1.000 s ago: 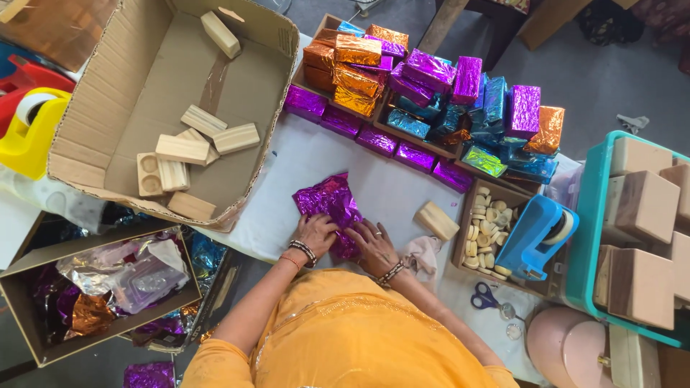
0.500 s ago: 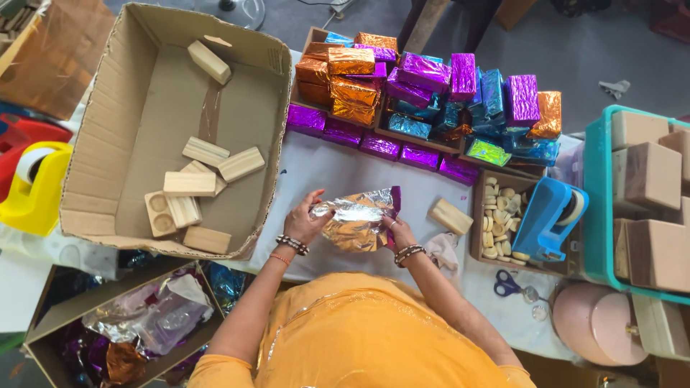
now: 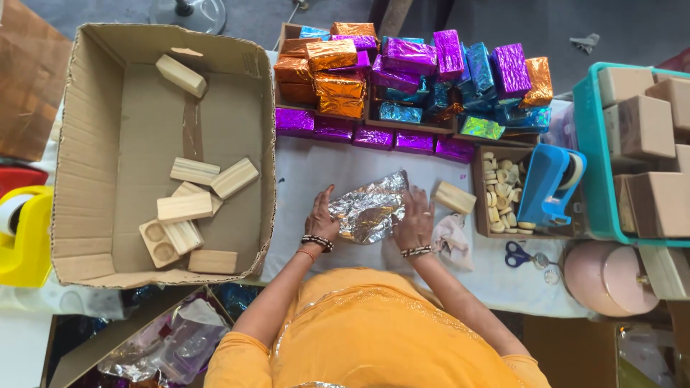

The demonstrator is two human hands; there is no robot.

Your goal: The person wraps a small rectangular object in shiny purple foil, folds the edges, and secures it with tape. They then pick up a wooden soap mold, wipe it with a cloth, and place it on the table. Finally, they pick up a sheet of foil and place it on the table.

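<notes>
Pressing flat on silver foil sheet (image 3: 370,212), left hand (image 3: 321,219) and right hand (image 3: 415,219); fingers released; contents seemingly hidden.

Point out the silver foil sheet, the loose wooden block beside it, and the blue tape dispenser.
silver foil sheet (image 3: 370,212), head view, crinkled middle between the hands.
loose wooden block (image 3: 453,197), head view, top face.
blue tape dispenser (image 3: 544,185), head view, blue body.

Both hands flat on a crinkled silver foil sheet (image 3: 370,210) on the white tabletop (image 3: 323,165): left hand (image 3: 321,218) on its left edge, right hand (image 3: 415,219) on its right. Bare wooden block (image 3: 453,197) just beside the right hand. Cardboard box (image 3: 86,215) of wooden blocks at left. Stack of foil-wrapped blocks (image 3: 410,72) behind, blue tape dispenser (image 3: 548,183) and scissors (image 3: 519,255) at right.
</notes>
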